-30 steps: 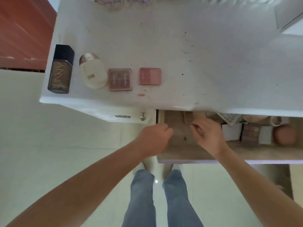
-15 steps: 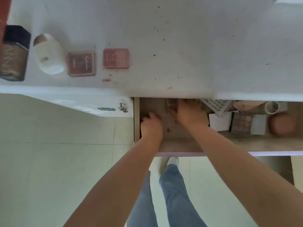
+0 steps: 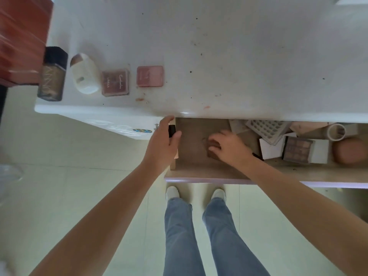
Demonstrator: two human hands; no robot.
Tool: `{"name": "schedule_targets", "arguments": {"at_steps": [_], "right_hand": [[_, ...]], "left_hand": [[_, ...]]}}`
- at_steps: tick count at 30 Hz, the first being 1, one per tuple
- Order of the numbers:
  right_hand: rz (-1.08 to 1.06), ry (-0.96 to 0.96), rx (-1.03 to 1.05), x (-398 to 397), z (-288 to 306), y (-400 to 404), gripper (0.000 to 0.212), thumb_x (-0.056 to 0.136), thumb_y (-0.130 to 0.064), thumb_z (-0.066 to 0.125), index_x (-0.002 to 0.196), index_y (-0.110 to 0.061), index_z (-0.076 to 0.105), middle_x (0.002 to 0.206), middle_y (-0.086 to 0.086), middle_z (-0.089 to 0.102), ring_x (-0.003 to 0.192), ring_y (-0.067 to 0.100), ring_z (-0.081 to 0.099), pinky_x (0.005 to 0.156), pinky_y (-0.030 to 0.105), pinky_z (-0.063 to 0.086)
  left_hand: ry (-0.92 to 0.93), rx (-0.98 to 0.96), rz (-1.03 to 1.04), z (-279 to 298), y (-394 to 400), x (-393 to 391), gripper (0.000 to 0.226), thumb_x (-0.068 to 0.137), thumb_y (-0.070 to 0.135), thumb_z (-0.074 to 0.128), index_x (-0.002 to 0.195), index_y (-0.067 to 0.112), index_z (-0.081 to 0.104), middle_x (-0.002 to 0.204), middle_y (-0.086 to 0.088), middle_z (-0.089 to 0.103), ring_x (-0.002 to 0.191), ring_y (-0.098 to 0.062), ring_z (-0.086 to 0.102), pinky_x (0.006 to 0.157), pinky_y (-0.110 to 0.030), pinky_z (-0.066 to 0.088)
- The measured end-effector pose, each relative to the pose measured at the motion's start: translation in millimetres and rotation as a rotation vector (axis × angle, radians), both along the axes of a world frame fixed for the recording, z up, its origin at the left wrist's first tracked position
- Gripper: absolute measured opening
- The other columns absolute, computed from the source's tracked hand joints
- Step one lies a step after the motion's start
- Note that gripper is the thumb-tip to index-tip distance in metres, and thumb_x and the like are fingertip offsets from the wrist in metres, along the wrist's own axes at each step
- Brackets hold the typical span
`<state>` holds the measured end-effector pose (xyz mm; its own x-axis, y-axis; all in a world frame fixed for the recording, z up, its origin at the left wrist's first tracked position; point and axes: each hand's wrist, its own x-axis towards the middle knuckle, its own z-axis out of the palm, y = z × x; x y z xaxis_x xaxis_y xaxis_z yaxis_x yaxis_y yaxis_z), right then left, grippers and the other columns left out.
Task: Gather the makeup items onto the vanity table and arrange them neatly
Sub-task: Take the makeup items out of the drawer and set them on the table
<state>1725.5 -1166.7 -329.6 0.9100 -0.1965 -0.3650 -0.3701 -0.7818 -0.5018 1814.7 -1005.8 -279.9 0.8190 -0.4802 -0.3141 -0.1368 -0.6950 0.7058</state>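
On the white vanity table [image 3: 229, 56] a row stands at the left: a dark foundation bottle [image 3: 52, 74], a white bottle [image 3: 85, 76], a dark pink palette [image 3: 115, 82] and a lighter pink compact [image 3: 150, 76]. Below the top, the drawer [image 3: 199, 172] is pulled out. My left hand [image 3: 162, 143] holds a small black item [image 3: 171, 130] at the drawer's left edge. My right hand [image 3: 229, 146] lies inside the drawer, fingers curled round a small brownish compact [image 3: 213, 151], mostly hidden.
The drawer's right part holds an eyeshadow palette [image 3: 297, 149], white boxes [image 3: 271, 149], a plastic grid tray [image 3: 266, 128], a white roll [image 3: 336, 132] and a round terracotta puff [image 3: 350, 151]. A red-brown door [image 3: 22, 36] stands left. My legs and shoes [image 3: 196, 193] are below the drawer.
My left hand has come out of the drawer's left corner with a small black item. My right hand has slid nearer me in the drawer onto the brownish compact.
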Motion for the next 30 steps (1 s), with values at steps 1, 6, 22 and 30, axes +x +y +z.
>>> {"name": "schedule_targets", "arguments": {"at_steps": [1, 6, 22, 30], "right_hand": [[0.035, -0.12, 0.005, -4, 14, 3, 0.026, 0.078, -0.013, 0.067, 0.101, -0.001, 0.063, 0.099, 0.018, 0.061, 0.087, 0.03, 0.059, 0.075, 0.026, 0.042], [-0.146, -0.43, 0.142, 28, 86, 1, 0.017, 0.07, -0.018, 0.073, 0.08, -0.009, 0.061, 0.069, -0.009, 0.059, 0.062, 0.003, 0.05, 0.057, 0.008, 0.038], [-0.374, -0.508, -0.023, 155, 57, -14, 0.02, 0.078, -0.013, 0.068, 0.092, 0.002, 0.07, 0.094, 0.019, 0.066, 0.096, 0.034, 0.054, 0.081, 0.018, 0.029], [-0.449, -0.605, -0.034, 159, 58, -13, 0.012, 0.081, -0.002, 0.06, 0.087, 0.004, 0.07, 0.087, 0.018, 0.069, 0.09, 0.032, 0.06, 0.08, 0.023, 0.038]], "left_hand": [[-0.028, -0.05, 0.035, 8, -1, 7, 0.044, 0.089, 0.016, 0.053, 0.129, 0.011, 0.037, 0.092, -0.005, 0.057, 0.069, -0.01, 0.055, 0.063, -0.003, 0.038], [-0.2, -0.151, 0.202, 38, -15, 69, 0.035, 0.077, 0.018, 0.069, 0.091, 0.013, 0.037, 0.068, 0.013, 0.043, 0.057, -0.003, 0.045, 0.052, -0.001, 0.034], [-0.322, 0.181, 0.005, 32, -87, 230, 0.02, 0.088, 0.018, 0.053, 0.099, 0.006, 0.043, 0.095, -0.014, 0.054, 0.092, -0.031, 0.054, 0.069, -0.032, 0.037], [-0.397, -0.021, 0.071, 26, -104, 230, 0.036, 0.092, 0.021, 0.046, 0.122, 0.003, 0.044, 0.122, -0.015, 0.052, 0.113, -0.029, 0.047, 0.087, -0.03, 0.036]]}}
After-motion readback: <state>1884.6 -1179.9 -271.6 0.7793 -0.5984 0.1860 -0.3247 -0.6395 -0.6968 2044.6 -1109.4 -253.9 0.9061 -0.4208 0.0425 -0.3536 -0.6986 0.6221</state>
